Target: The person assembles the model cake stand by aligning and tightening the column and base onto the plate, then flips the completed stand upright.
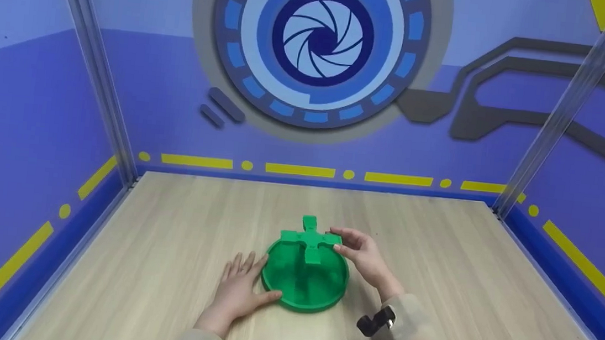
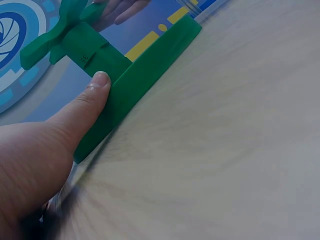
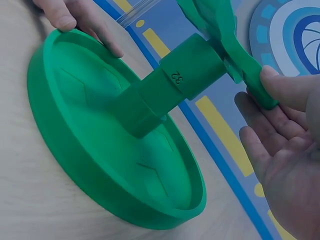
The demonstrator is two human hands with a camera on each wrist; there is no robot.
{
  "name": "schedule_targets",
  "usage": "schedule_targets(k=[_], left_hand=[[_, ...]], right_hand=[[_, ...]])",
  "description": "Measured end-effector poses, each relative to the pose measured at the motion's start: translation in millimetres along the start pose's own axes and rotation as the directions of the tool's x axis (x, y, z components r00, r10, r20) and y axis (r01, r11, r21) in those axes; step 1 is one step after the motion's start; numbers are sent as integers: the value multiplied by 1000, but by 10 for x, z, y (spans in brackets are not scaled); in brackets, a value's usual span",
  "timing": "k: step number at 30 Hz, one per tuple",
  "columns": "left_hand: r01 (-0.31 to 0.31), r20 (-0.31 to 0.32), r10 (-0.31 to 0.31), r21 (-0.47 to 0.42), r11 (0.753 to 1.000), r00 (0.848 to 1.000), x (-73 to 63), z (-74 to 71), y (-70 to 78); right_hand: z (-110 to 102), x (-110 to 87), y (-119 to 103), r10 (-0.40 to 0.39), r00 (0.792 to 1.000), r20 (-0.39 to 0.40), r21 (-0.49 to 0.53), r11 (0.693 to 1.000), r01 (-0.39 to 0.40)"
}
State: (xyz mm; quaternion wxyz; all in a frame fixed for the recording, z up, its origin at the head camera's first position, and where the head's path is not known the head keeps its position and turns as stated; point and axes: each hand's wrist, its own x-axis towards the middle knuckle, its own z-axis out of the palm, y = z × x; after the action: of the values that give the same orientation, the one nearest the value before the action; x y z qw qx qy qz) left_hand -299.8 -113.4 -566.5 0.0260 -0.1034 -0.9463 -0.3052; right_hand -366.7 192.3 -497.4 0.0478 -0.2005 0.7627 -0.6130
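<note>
3 blue walls (image 1: 139,82) enclose table (image 1: 449,262) and green dish (image 1: 305,307).

A pale wood-grain table (image 1: 186,225) stretches between its far left and far right corners along a straight far edge; its left and right edges splay apart toward the viewer, and its near edge is out of view. Directly on it lies a green round dish (image 1: 327,289), about midway between the left and right edges and well apart from the far edge. The dish sits open side up, with a low raised rim. Whether the left hand (image 1: 238,294), on the side toward the table's left edge, also rests on the table cannot be told
</note>
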Motion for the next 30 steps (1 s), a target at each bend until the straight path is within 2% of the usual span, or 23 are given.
schedule_targets(k=[5,9,20,30], left_hand=[[2,2,-2,-15,1000,1000,-10,-3,4],[-2,-2,2,-17,1000,1000,-10,-5,4],[-7,-5,7,-13,1000,1000,-18,-4,5],[-9,-11,9,-9,1000,1000,-9,-6,0]], right_hand=[[17,-57,-8,0,1000,23,-11,1000,0],[52,-102,-29,-11,1000,7,-20,1000,11],[242,-225,-42,-55,991,-121,-47,998,50],[503,-322,-124,-56,965,-256,-76,996,38]])
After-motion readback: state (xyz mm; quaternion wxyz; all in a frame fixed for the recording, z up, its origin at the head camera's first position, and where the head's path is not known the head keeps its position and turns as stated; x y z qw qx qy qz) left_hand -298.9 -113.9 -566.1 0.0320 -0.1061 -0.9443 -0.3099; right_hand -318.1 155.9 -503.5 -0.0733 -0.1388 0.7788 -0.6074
